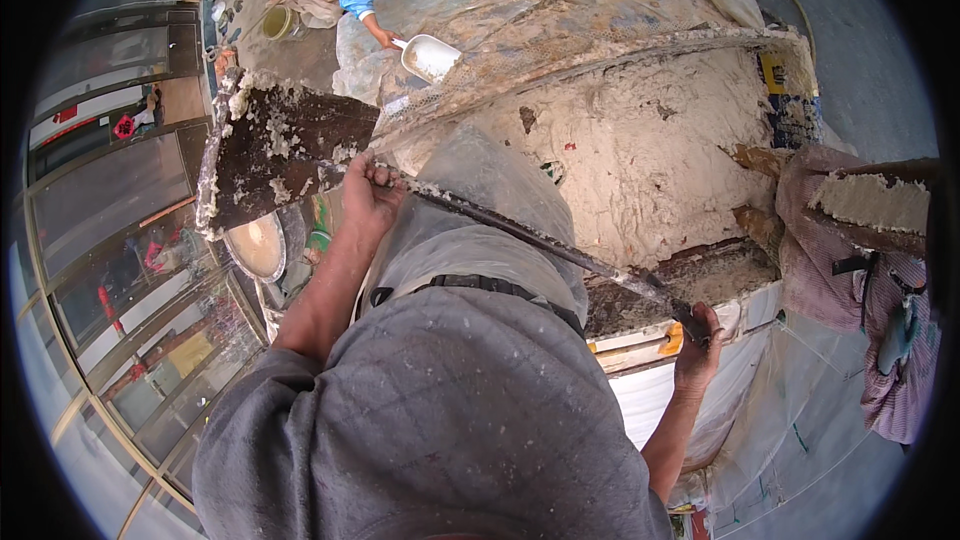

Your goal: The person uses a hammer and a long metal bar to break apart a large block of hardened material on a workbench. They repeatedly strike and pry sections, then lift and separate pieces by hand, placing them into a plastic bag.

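A long-handled tool runs diagonally across my body, its wide dark blade (296,142) at upper left crusted with pale, lumpy paste. My left hand (373,191) grips the dark handle (510,232) close to that blade. Lower right, the fingers of my right hand (699,349) close around the handle's far end. Beyond the handle, a broad bed of pale paste (637,150) fills a long trough, with a few dark and red specks in it. Cloudy plastic sheeting (480,172) covers my front below a black belt.
At the top, a blue-sleeved co-worker's hand (386,37) holds a white scoop (430,58) over a plastic-covered mound. Pinkish fabric (817,232) and a paste-coated board (870,202) stand at right. A round pan (279,240), a bucket (279,22) and framed glass panels (112,180) lie left.
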Demonstrator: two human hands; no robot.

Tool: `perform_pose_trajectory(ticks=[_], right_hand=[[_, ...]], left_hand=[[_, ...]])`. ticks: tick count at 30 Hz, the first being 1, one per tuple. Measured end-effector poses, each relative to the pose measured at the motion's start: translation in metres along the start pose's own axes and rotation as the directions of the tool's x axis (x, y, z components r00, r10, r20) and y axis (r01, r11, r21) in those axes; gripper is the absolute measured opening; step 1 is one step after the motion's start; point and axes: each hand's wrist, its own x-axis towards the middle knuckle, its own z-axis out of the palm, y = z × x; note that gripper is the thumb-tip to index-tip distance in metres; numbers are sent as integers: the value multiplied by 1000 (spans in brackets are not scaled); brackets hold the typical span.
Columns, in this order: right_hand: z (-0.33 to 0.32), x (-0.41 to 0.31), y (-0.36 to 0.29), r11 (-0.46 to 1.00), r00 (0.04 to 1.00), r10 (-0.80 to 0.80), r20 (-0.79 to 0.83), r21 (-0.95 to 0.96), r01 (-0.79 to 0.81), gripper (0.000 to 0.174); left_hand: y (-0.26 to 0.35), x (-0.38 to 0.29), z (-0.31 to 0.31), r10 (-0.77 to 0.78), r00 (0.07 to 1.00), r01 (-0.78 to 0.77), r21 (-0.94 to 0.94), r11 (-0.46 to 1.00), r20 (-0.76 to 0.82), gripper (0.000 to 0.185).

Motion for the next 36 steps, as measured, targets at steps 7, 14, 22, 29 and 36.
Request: perform_pose_trajectory(ticks=[7, 14, 22, 29, 36], right_hand=[[26, -1, -20, 971, 993, -53, 104, -227, 76, 70], [87, -9, -14, 863, 982, -26, 188, -492, 117, 45], [250, -39, -40, 641, 710, -145, 690, -481, 598, 36], [408, -54, -72, 544, 550, -269, 791, -346, 764, 42], [471, -52, -85, 405, 456, -65, 888, -394, 825, 38]], left_hand=[[8, 19, 12, 22, 993, -25, -26, 999, -119, 38], [46, 77, -12, 58, 997, -54, -80, 995, 51, 37], [121, 187, -40, 5, 998, -19, -239, 971, -58, 31], [143, 270, -41, -57, 998, 38, -371, 928, -40, 37], [153, 311, -50, -196, 979, 148, -476, 867, -52, 43]])
